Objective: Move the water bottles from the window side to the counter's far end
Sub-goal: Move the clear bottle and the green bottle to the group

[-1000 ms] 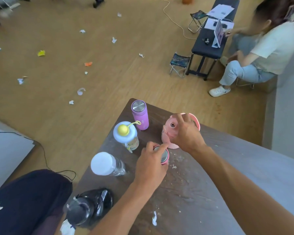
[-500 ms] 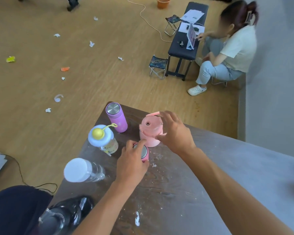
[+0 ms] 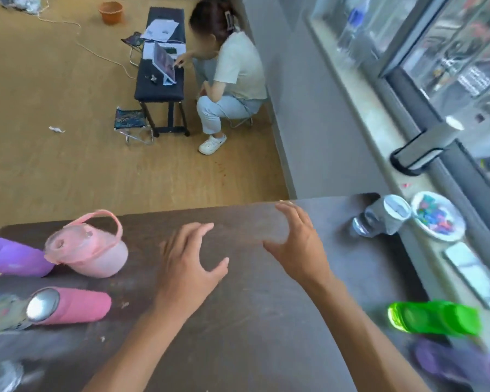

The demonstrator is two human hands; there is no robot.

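At frame centre, both hands, left [image 3: 187, 264] and right [image 3: 297, 244], hover with grip spread wide and empty above the dark surface [image 3: 252, 335]; pink bottles [image 3: 77, 305] stand lower left, a translucent green bottle [image 3: 433, 318] lower right.

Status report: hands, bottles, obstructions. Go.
Left hand and right hand open, empty, over counter. Clear bottle, green bottle window side. Nothing between.

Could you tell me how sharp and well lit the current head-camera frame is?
Head view: motion blur smears the green bottle and the purple bottle at the lower right; both hands stay fairly crisp; wide-angle distortion slants the window frame; daylight is even, without hard shadows.
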